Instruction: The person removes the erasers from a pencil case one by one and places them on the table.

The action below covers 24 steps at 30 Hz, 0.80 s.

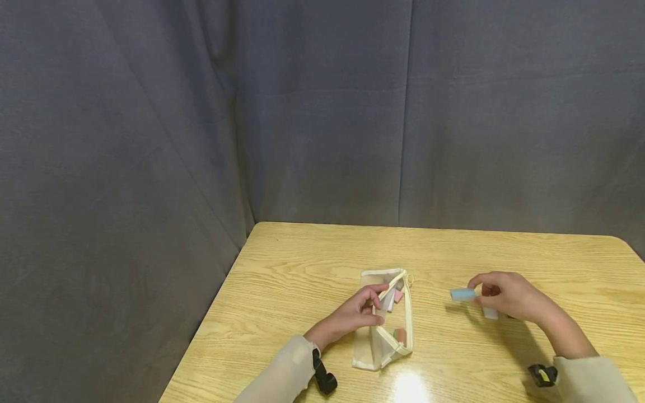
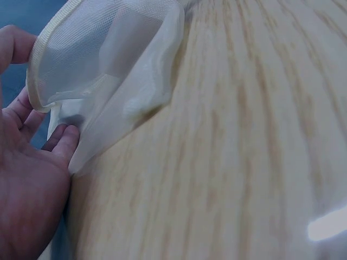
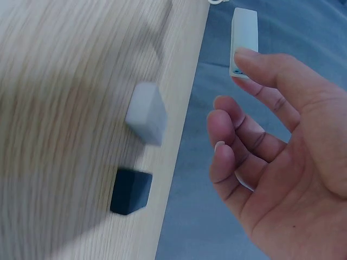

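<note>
In the head view my left hand (image 1: pixel 353 312) pinches the opening edge of a cream mesh zip pouch (image 1: pixel 364 352), holding its mouth apart. The left wrist view shows the sheer mesh side of the pouch (image 2: pixel 130 49) with thumb and fingers at its trim. Inside lie a pink eraser (image 1: pixel 398 296), a white one and an orange-brown block (image 1: pixel 400 336). To the right of the pouch, my right hand (image 1: pixel 514 294) grips a light blue eraser (image 1: pixel 461 294) by one end, between thumb and index finger, raised over the table. Its other fingers curl loosely.
A white eraser (image 3: pixel 146 115) and a dark block (image 3: pixel 131 190) rest on the wooden table (image 1: pixel 302 263), below the right hand. A zipper pull ring (image 1: pixel 410 280) sticks out at the pouch's far corner. Grey curtains (image 1: pixel 322 112) hang behind and left of the table.
</note>
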Motion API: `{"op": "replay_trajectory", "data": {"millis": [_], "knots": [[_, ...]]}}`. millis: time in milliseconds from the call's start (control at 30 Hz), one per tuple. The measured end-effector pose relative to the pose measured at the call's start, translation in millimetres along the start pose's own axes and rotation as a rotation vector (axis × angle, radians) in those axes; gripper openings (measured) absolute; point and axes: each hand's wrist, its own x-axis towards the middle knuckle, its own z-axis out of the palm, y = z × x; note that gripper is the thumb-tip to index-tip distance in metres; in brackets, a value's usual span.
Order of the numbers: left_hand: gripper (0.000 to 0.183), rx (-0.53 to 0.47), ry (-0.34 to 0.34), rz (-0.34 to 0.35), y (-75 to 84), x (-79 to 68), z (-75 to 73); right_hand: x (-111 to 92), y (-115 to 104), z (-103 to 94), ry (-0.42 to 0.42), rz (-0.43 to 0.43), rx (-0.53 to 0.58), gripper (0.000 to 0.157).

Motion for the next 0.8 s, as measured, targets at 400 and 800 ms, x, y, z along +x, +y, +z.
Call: {"op": "replay_trajectory", "data": {"millis": [400,800], "knots": [[0.025,0.008,0.023,-0.001,0.9,0.7,2.1,-17.2,21.6,-10.9,0.044,0.018,-0.046,0.017],[0.026,0.043,0.032,-0.013,1.9,-0.7,2.3,-37.6,47.5,-19.5,0.085,0.048,-0.069,0.017]]}}
